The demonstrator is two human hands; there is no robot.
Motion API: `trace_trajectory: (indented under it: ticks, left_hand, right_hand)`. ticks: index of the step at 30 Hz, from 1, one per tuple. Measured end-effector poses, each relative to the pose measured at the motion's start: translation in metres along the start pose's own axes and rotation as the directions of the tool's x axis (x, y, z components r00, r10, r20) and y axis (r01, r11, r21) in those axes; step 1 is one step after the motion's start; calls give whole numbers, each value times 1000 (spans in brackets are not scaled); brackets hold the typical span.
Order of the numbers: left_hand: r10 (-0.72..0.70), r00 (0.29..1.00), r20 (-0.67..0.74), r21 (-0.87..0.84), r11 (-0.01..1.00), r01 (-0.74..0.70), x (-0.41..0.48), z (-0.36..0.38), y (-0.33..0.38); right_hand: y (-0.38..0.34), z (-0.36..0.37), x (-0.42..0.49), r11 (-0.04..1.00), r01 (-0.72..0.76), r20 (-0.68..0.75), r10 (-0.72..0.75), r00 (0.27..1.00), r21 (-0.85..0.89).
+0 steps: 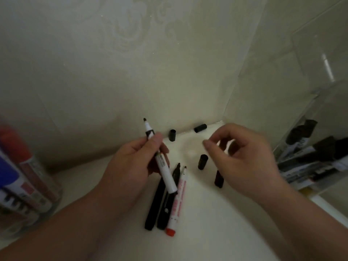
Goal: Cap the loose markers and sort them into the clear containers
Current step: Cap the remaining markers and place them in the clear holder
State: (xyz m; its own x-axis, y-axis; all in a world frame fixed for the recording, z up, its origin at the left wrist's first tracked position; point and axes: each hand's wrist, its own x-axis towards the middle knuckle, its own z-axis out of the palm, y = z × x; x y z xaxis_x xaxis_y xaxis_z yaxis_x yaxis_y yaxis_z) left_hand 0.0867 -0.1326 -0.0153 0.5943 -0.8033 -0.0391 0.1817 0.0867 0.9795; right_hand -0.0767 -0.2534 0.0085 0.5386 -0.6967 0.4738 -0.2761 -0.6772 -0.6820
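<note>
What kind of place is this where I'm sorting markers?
Probably a desk or shelf in a room corner, maybe at home: a white surface meets two walls, one in embossed floral wallpaper, with a clear box of black markers at right and a clear jar of coloured ones at left.

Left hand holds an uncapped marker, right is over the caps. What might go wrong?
The bare tip of the white marker in the left hand could smear the wall behind it. The right hand hovers over a standing cap; a brush may topple it and roll it away.
</note>
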Motion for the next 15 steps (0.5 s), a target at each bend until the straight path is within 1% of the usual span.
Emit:
trace_trajectory:
  ticks: [1,2,4,6,9,11,13,15]
  left_hand:
    - [-36,999,4,-95,995,36,2,-1,0]
    - [-69,997,18,-162,984,71,3,-1,0]
    - [-115,992,60,-211,970,125,1,0,-1]
    - [-127,987,95,-192,971,143,-1,1,-2]
    - [-105,984,143,-108,987,121,-4,1,-4]
    - [-79,980,185,-96,991,98,-5,1,-6]
    - [-75,974,214,-131,986,105,-5,1,-8]
    - [-81,967,241,-158,980,121,-7,2,-8]
  right_hand:
    - [5,-5,5,997,-62,1,62,998,-50]
    - [10,-7,7,989,-116,54,121,991,-87]
    - [16,-4,8,972,-185,199,212,957,-147]
    - [21,4,4,956,-185,278,246,929,-229]
    - [25,12,3,954,-153,330,236,914,-258]
    - [26,12,4,966,-186,308,234,922,-179]
    - [26,10,4,973,-228,234,229,945,-30]
    - [22,10,3,964,-220,187,191,964,149]
